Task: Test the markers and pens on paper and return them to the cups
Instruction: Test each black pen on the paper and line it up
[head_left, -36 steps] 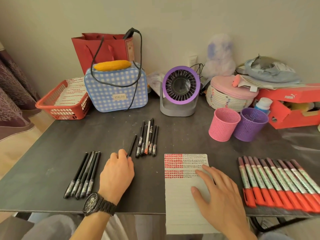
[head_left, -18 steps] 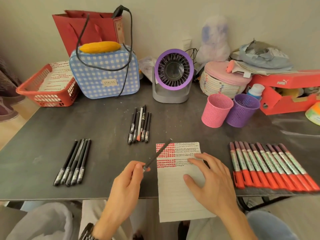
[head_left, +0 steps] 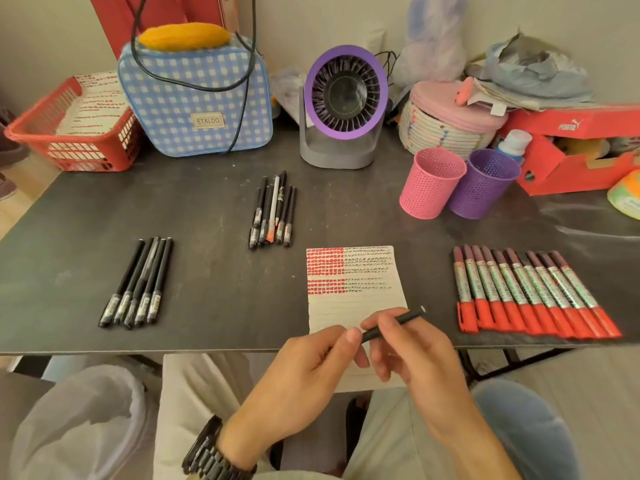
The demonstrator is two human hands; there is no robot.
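Far left of the paper (head_left: 356, 306), five black pens (head_left: 138, 282) are laid side by side, untouched. Up and left of the paper, a second bunch of pens (head_left: 273, 209) is laid, one of them white-barrelled.

At the paper's near edge, the left hand (head_left: 304, 368) is curled, and the near end of one black pen (head_left: 407, 317) is pinched between its thumb and fingers. The pen is held just above the paper's lower half, its far end angled up to the right. Its barrel is pinched by the right hand (head_left: 426, 362); an uncapping is judged likely, though the cap itself is hidden.

The paper's top is filled with red blocks and rows of dark scribbles, so much testing is judged done; the lower lines are bare.

Up and right of the paper, a pink cup (head_left: 431, 183) and a purple cup (head_left: 483, 183) are stood touching, with nothing seen sticking out of either. Right of the paper, red markers (head_left: 533, 292) are lined up, capped. The return to the cups is judged almost wholly left to do
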